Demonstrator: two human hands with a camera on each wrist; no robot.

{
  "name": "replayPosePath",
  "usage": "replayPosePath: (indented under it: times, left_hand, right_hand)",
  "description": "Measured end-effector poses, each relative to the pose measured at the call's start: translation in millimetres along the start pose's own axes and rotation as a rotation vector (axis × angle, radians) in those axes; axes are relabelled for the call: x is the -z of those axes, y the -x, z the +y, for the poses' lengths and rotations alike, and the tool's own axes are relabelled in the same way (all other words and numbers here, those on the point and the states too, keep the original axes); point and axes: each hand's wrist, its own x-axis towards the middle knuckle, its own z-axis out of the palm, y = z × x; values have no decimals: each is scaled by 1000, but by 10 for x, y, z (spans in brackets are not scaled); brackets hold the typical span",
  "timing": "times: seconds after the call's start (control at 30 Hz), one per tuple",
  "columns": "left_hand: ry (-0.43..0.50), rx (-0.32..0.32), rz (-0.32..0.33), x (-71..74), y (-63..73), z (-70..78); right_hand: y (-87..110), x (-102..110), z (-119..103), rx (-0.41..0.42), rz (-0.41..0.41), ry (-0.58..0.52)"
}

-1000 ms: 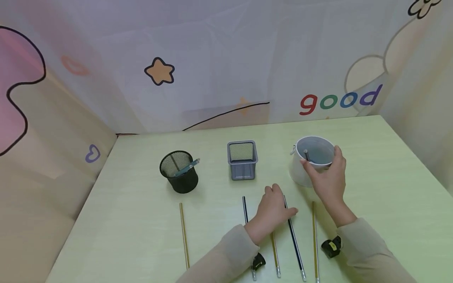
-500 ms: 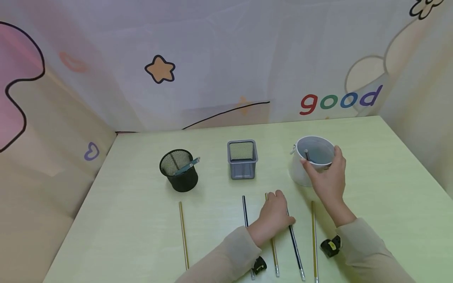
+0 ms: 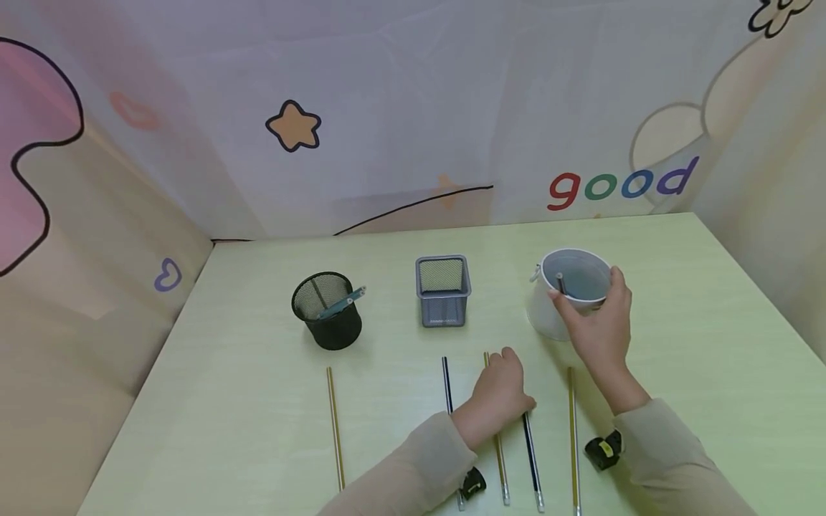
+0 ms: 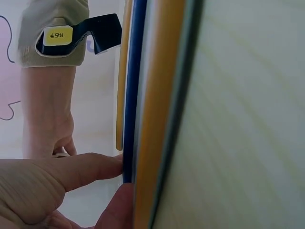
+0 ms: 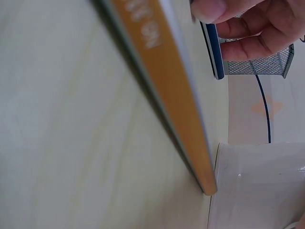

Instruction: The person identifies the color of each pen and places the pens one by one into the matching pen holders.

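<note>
Your left hand [image 3: 497, 398] pinches the dark pencil [image 3: 532, 459], whose long axis runs away from you along the desk [image 3: 226, 365]; the white bucket [image 3: 545, 313], gripped at its rim by your right hand [image 3: 603, 330], stands beyond, rightward.

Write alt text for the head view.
A person's left hand pinches a dark pencil on a pale table while the right hand grips a white bucket. A gray basket and a black cup stand left of the bucket.

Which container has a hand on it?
The white bucket, rightmost of three: the right hand grips its rim. The round black cup and square gray basket are untouched.
</note>
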Motion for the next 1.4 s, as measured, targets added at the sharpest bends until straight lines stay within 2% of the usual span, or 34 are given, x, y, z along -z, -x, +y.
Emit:
replayPosePath:
  times: [0.2, 0.47, 0.73, 0.97, 1.07, 1.2, 1.4]
  left_hand:
    - [13, -8, -9, -2, 1, -14]
    - [-79, 2, -4, -23, -15, 27]
    - [-77, 20, -5, -10, -2, 49]
    - [14, 26, -27, -18, -39, -3]
    - [99, 24, -48, -1, -44, -44]
    - [195, 19, -43, 39, -22, -88]
    - [227, 2, -12, 79, -1, -119]
  right_hand:
    - [8, 0, 1, -2, 0, 5]
    - [4, 6, -3, 6, 3, 10]
    - [-4, 4, -6, -3, -1, 16]
    - [-3, 14, 11, -5, -2, 18]
    - [-2, 25, 14, -8, -2, 12]
    - [3, 22, 9, 0, 0, 13]
    - [0, 2, 4, 11, 1, 22]
